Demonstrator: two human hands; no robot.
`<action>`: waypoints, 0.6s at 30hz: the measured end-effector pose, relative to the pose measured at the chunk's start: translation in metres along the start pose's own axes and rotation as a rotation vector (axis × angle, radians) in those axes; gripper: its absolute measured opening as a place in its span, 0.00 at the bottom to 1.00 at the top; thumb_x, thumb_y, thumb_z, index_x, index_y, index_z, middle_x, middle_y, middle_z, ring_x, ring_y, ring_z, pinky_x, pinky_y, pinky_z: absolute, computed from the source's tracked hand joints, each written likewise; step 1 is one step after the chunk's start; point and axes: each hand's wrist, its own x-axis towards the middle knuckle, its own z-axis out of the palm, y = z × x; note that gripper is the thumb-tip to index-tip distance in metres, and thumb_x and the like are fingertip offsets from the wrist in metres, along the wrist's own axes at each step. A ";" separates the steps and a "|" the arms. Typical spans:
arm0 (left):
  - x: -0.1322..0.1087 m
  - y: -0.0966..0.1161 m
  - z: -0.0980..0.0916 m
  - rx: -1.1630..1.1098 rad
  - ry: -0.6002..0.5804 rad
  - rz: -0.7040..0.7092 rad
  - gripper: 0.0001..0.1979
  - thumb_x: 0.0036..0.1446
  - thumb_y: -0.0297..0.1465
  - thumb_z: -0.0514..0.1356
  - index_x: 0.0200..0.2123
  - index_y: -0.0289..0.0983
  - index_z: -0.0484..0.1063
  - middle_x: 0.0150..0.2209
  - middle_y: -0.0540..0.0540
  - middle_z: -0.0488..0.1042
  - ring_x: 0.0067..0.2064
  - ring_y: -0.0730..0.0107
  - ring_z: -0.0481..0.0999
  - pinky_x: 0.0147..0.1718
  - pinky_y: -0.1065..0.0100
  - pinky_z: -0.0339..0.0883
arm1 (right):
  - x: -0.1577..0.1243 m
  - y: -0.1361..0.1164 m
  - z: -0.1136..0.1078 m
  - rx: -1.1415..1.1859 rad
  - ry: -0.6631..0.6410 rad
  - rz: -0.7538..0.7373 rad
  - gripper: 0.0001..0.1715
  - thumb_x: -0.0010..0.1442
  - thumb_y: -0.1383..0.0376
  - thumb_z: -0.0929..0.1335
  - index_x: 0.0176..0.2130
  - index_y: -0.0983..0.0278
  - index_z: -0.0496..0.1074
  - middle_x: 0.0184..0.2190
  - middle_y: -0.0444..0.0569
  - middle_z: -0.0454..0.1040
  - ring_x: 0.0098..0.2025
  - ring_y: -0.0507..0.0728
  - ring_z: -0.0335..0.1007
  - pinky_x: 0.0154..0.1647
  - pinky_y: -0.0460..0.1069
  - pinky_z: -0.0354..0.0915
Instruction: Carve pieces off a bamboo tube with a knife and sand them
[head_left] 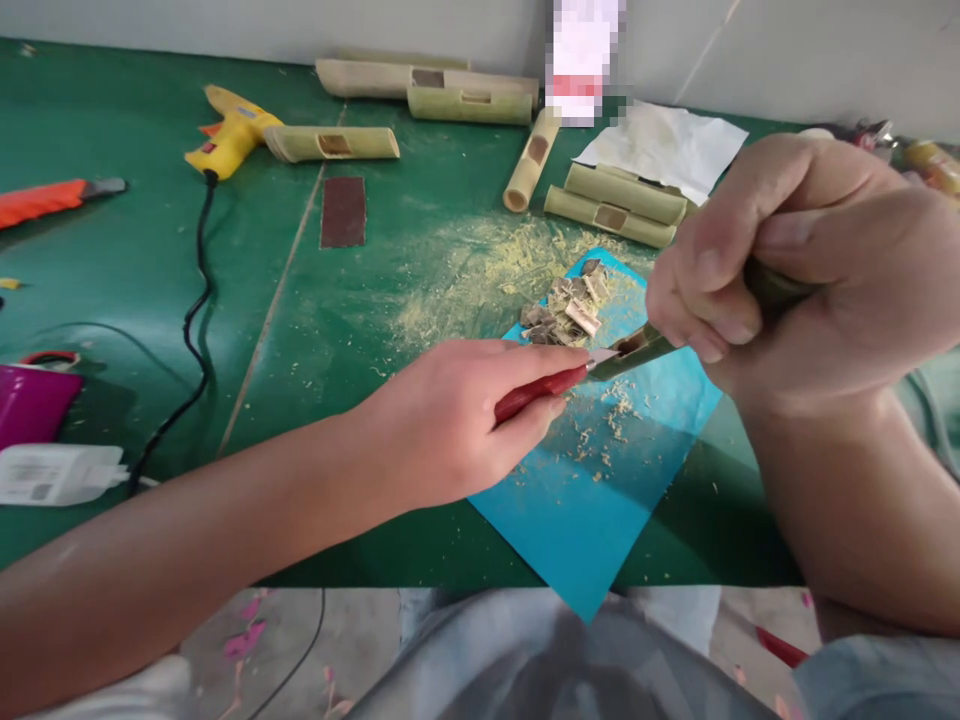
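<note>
My left hand (457,420) is closed round the red handle of a carving knife (541,390), index finger stretched along it. The knife's pale blade tip meets the cut opening of a green bamboo tube (651,346). Wrapped tightly round that tube is my right hand (802,250), which hides much of it. Both hands are above a blue sheet (592,540) strewn with fine shavings. A heap of bamboo chips (566,305) lies on the sheet just behind the knife.
Several notched bamboo tubes (471,103) lie along the back of the green table (420,200). A yellow glue gun (232,135), brown sandpaper (343,212) and an orange utility knife (52,200) are on the left. Crumpled white paper (664,150) rests behind my right hand.
</note>
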 end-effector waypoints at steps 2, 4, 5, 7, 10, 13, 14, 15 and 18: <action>0.001 -0.002 0.001 -0.031 0.004 -0.013 0.19 0.64 0.28 0.57 0.57 0.37 0.72 0.46 0.46 0.82 0.41 0.73 0.81 0.41 0.73 0.73 | -0.001 0.003 0.001 0.008 0.019 -0.029 0.13 0.47 0.74 0.62 0.20 0.61 0.70 0.11 0.41 0.59 0.12 0.51 0.49 0.13 0.50 0.47; 0.001 -0.003 0.002 -0.044 0.008 -0.025 0.18 0.64 0.28 0.57 0.56 0.38 0.72 0.47 0.47 0.82 0.42 0.72 0.81 0.42 0.72 0.74 | -0.003 0.006 0.001 -0.033 0.085 -0.055 0.14 0.50 0.75 0.62 0.21 0.61 0.71 0.12 0.41 0.61 0.14 0.52 0.53 0.15 0.50 0.50; 0.001 -0.004 0.002 -0.046 0.008 -0.033 0.18 0.64 0.28 0.57 0.56 0.39 0.72 0.47 0.47 0.81 0.43 0.72 0.81 0.42 0.72 0.74 | -0.004 0.007 0.002 -0.062 0.124 -0.069 0.14 0.51 0.75 0.62 0.22 0.60 0.71 0.14 0.42 0.62 0.14 0.53 0.55 0.15 0.51 0.51; 0.002 -0.003 0.002 -0.036 0.011 -0.041 0.18 0.64 0.28 0.57 0.57 0.39 0.72 0.48 0.47 0.81 0.43 0.71 0.81 0.42 0.72 0.74 | -0.006 0.008 0.003 -0.110 0.184 -0.078 0.15 0.51 0.75 0.62 0.21 0.59 0.71 0.15 0.42 0.63 0.16 0.54 0.58 0.17 0.51 0.53; 0.001 0.000 0.002 0.028 0.019 -0.025 0.18 0.64 0.28 0.56 0.57 0.38 0.73 0.44 0.47 0.82 0.38 0.73 0.80 0.38 0.73 0.73 | -0.008 0.009 0.006 -0.100 0.236 -0.081 0.16 0.49 0.77 0.62 0.19 0.59 0.68 0.16 0.43 0.63 0.17 0.54 0.59 0.17 0.52 0.54; -0.001 0.003 0.003 0.133 0.049 0.014 0.18 0.64 0.27 0.57 0.56 0.37 0.73 0.38 0.48 0.81 0.34 0.74 0.78 0.33 0.73 0.70 | -0.009 0.009 0.009 -0.061 0.249 -0.078 0.17 0.48 0.76 0.62 0.16 0.59 0.63 0.14 0.41 0.58 0.15 0.53 0.55 0.15 0.52 0.49; -0.002 0.004 0.004 0.163 0.056 0.022 0.19 0.63 0.26 0.57 0.56 0.37 0.73 0.37 0.48 0.81 0.33 0.73 0.78 0.32 0.73 0.70 | -0.009 0.009 0.010 -0.066 0.246 -0.072 0.17 0.49 0.75 0.62 0.16 0.58 0.62 0.13 0.41 0.57 0.15 0.53 0.53 0.15 0.52 0.47; -0.002 0.004 0.005 0.183 0.060 0.028 0.19 0.63 0.26 0.57 0.57 0.37 0.73 0.37 0.47 0.81 0.33 0.73 0.78 0.32 0.72 0.70 | -0.009 0.010 0.010 -0.077 0.235 -0.060 0.17 0.50 0.73 0.63 0.16 0.57 0.61 0.13 0.40 0.56 0.14 0.53 0.52 0.15 0.52 0.47; -0.001 0.001 0.007 0.166 0.066 0.032 0.19 0.63 0.26 0.57 0.57 0.37 0.73 0.41 0.46 0.82 0.38 0.71 0.80 0.35 0.72 0.72 | -0.010 0.013 0.009 -0.110 0.230 -0.070 0.16 0.54 0.64 0.66 0.18 0.56 0.61 0.14 0.40 0.56 0.15 0.53 0.50 0.15 0.51 0.47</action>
